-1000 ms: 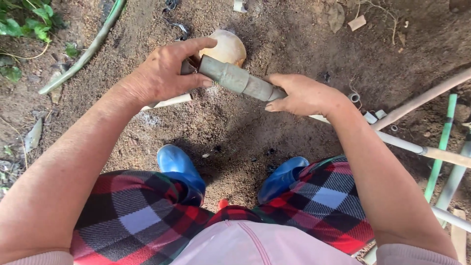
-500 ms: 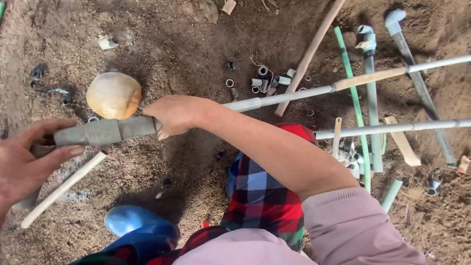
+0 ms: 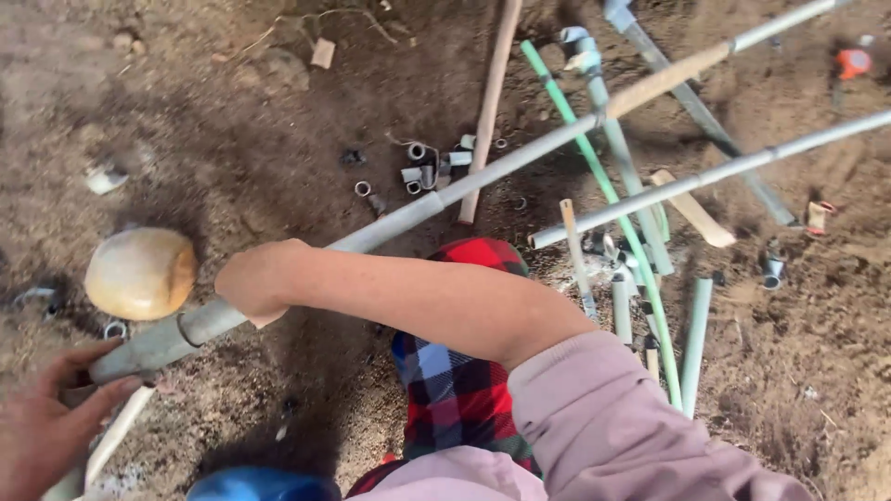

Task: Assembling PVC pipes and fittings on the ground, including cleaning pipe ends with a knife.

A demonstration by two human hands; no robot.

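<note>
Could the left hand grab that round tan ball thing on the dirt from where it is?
Probably yes. The left hand sits at the grey pipe's end, and the round tan ball lies on the dirt just beyond that pipe. Only the pipe lies between them, so the hand would have to let go and reach over it.
</note>
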